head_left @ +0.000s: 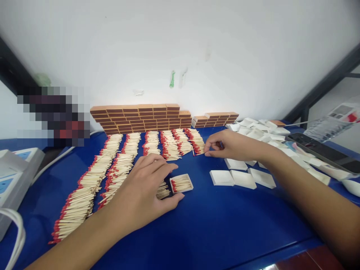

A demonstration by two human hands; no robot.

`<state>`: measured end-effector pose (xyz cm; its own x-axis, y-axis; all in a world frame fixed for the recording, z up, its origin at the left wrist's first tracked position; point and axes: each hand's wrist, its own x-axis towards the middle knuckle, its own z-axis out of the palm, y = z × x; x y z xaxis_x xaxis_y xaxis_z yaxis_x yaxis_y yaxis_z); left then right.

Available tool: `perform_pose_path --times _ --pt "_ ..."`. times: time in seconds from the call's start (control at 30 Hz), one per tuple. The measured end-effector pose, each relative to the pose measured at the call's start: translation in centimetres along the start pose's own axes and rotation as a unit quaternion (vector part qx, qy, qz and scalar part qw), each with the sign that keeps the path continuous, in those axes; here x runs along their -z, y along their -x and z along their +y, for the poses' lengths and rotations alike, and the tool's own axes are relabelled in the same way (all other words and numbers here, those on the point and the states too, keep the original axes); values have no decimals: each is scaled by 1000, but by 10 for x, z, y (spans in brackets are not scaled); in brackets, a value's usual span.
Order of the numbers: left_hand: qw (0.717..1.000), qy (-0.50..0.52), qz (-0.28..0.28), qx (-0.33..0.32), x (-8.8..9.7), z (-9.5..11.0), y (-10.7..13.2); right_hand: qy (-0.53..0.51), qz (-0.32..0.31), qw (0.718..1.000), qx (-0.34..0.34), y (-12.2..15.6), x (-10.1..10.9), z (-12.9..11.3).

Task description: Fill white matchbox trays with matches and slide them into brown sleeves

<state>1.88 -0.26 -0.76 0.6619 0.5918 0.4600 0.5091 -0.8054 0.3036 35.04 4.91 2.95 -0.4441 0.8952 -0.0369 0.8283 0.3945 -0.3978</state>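
L hand [144, 182]: thumb & fingers apart, w/ tray of matches [182, 183] at the gap between their tips (contact unclear); some matches [163, 191] show under that palm; R hand [232, 144]: thumb & index tips close tog. at near end of rightmost match row [197, 140], can't tell if pinching a stick; white trays [221, 177] lie just nearer than R hand; brown boxes [146, 118] stacked beyond both hands, by wall [225, 56].
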Motion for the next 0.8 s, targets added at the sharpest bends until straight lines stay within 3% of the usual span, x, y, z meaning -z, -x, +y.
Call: perform_pose_path --times 0.43,0.8 --pt "1000 -6 -14 10 0 -1 -1 -21 34 998 42 -5 -10 -7" --pt "1000 -8 -7 4 -1 -1 0 -12 -2 1000 17 0 -3 -7"
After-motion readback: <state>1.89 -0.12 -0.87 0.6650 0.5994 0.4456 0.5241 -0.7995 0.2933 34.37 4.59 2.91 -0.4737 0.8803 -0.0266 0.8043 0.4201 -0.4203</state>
